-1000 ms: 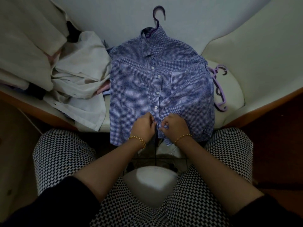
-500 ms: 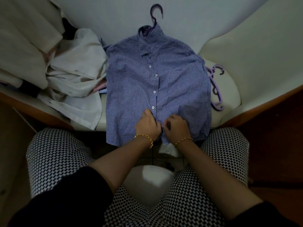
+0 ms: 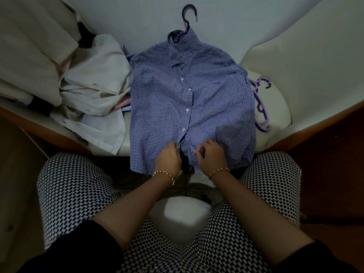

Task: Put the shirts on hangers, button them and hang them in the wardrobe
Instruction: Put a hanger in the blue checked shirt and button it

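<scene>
Four white buttons [image 3: 187, 110] show fastened on the one blue-and-white gingham shirt [image 3: 161, 107], lying centre frame on its purple plastic hanger [image 3: 188, 14], placket running from the collar straight down to me. At the hem my left hand [image 3: 169, 157] and right hand [image 3: 212, 154] each pinch one placket edge, the unfastened gap between them, equally near.

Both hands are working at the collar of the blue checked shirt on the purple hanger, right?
Not the collar: the head view shows the left hand and right hand pinching the front edges near the bottom hem of the blue checked shirt, which is on the purple hanger.
</scene>
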